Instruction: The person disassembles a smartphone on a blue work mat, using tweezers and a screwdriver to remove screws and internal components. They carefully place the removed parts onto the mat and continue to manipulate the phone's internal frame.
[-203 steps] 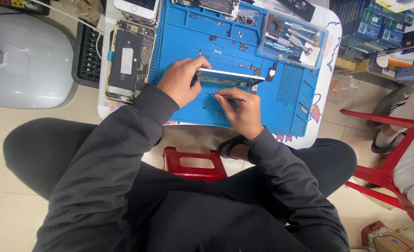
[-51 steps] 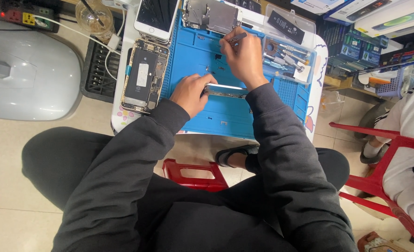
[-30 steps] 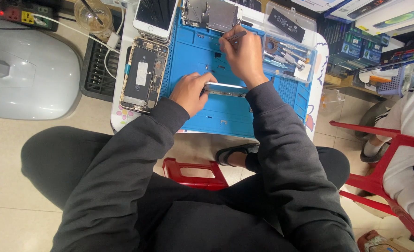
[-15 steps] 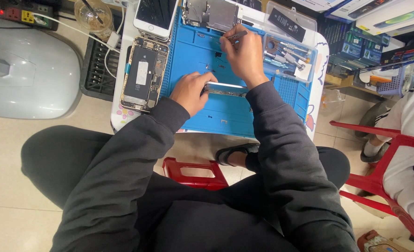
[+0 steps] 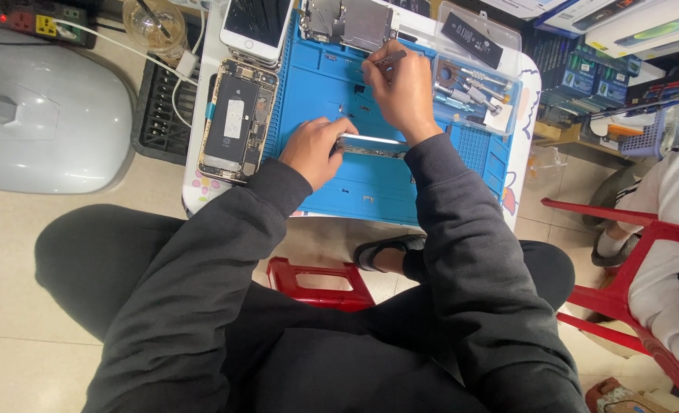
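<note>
My left hand pinches the left end of a long, thin metal phone part that lies across the blue repair mat. My right hand reaches to the far side of the mat and grips a pair of metal tweezers, tips pointing at small parts near the mat's top edge. An opened phone body with its insides showing lies left of the mat. Beyond it rests a white phone with a cracked screen.
A silver metal plate and a clear tool tray sit at the mat's far side. A grey domed appliance stands on the floor at left. A red stool is under me. Another person sits on a red chair at right.
My right hand left the metal part and reached to the mat's far edge with the tweezers. Over the last second both hands have hardly moved.
</note>
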